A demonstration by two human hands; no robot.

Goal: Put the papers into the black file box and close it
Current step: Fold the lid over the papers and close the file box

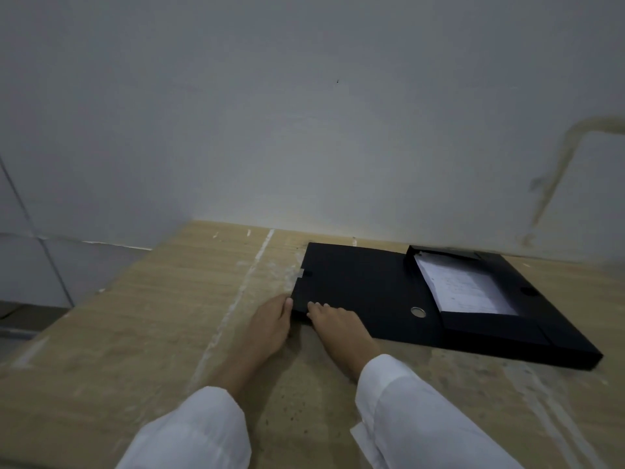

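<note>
The black file box (439, 299) lies open and flat on the wooden table (152, 316), at about 3 o'clock from the picture's centre, its far edge close against the wall (304, 130). Its lid (358, 286) is folded out toward 9 o'clock, and the tray part sits toward 3 o'clock with the papers (463, 289) already lying inside it, tilted slightly against the tray's walls. A round metal ring (418, 312) shows near the lid's near edge.

Both hands are at the lid's near left corner, around 6 o'clock. The left hand (270, 323) curls its fingers against the lid's outer left edge, touching it; whether the fingertips reach beneath the edge cannot be told. The right hand (338, 330) lies flat, fingers together and loosely spread on top of the lid, just beside the left one, holding nothing. White sleeves (422, 411) cover both forearms.

The table is bare from 6 to 9 o'clock, leaving wide room left of the lid and in front of the box. Its surface is pale wood grain, streaked with whitish scuffs and a long pale line (233, 306) running from 12 to 6 o'clock. The table's left edge falls away at 9 o'clock toward a grey tiled wall (27, 258). The wall behind is plain, dim grey-white, with a stained mark (554, 177) at 3 o'clock. Nothing lies above the tray.
</note>
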